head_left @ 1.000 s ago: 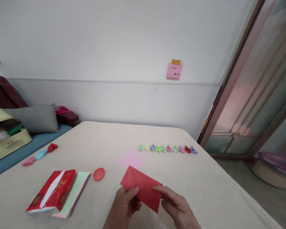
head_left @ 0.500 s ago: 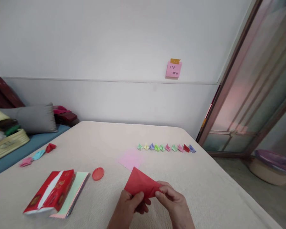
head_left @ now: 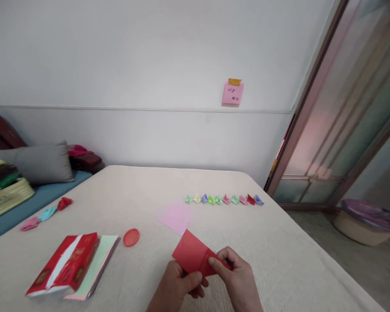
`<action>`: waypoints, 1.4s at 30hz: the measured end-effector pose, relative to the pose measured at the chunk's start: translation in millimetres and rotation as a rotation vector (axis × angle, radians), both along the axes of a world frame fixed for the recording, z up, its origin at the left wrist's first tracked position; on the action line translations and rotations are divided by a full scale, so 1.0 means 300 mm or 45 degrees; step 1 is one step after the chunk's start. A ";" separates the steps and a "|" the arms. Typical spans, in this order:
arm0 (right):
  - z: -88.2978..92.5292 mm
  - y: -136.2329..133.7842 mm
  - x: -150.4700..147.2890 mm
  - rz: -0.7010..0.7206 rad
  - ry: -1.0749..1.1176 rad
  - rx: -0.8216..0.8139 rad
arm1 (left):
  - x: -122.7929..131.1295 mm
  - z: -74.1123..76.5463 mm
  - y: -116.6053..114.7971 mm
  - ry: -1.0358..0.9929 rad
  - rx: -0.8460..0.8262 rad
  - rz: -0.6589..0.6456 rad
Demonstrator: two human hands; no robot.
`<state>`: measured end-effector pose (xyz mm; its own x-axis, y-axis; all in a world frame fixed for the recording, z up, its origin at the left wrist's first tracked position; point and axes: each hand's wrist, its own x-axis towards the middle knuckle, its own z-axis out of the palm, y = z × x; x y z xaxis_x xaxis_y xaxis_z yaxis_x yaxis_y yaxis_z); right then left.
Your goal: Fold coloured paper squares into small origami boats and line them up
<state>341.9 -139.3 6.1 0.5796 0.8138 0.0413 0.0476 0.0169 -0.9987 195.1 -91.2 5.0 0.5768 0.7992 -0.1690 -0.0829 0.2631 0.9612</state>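
A red sheet of folded paper is held above the cloth-covered table, its top corner pointing away from me. My left hand grips its lower left edge, thumb on top and fingers curled beneath. At the right end, my right hand pinches the paper between thumb and fingers, where a crease shows. Just beyond lies a flat pink paper sheet. Farther back, a row of several small folded paper pieces in various colours stretches to the right.
On the left lie a red packet, a stack of coloured paper and a red round lid. Pink, blue and red crumpled-looking pieces sit by the left edge. A pink note is taped to the wall.
The red paper has turned in my hands and now shows a vertical crease near its right part. My right thumb has moved onto its face. The whole view has shifted slightly.
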 end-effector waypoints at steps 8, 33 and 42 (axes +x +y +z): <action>-0.030 0.011 0.014 0.134 0.149 0.059 | 0.004 0.006 0.005 0.018 -0.004 0.059; -0.030 0.022 -0.002 0.480 0.311 -0.028 | -0.017 -0.010 0.016 -0.410 -0.404 0.310; 0.006 -0.001 0.030 0.441 0.342 0.005 | -0.006 -0.003 0.011 -0.094 -0.197 0.216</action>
<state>350.8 -139.6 8.0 0.2632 0.9622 -0.0700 -0.2232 -0.0099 -0.9747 193.4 -87.9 4.2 0.4519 0.8535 -0.2594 -0.2073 0.3833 0.9001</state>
